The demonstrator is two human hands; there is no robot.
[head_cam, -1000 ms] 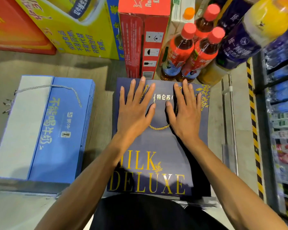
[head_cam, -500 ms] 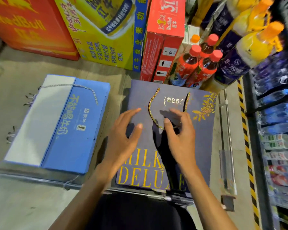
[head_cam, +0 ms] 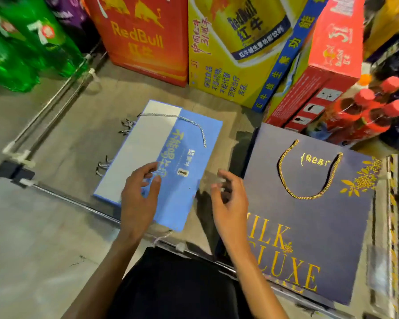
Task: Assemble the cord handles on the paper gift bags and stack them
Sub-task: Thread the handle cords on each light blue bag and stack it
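Note:
A navy gift bag (head_cam: 313, 226) with gold lettering lies flat at the right, its gold cord handle (head_cam: 306, 171) looped on top. A stack of light blue and white gift bags (head_cam: 184, 162) lies flat in the middle, a silver cord handle (head_cam: 194, 124) across the top one. My left hand (head_cam: 138, 194) hovers over the near part of the blue stack, fingers loosely bent, holding nothing. My right hand (head_cam: 228, 203) hangs between the two bags, fingers relaxed and empty.
Loose silver cord ends (head_cam: 104, 165) stick out left of the blue stack. Red and yellow drink cartons (head_cam: 228, 54) stand behind. Red-capped bottles (head_cam: 366, 111) crowd the far right, green bottles (head_cam: 21, 47) the far left. A metal rail (head_cam: 62, 97) runs along the left.
Both hands lifted off the navy bag and moved left toward the blue stack. The view swung left, so the navy bag now sits at the right.

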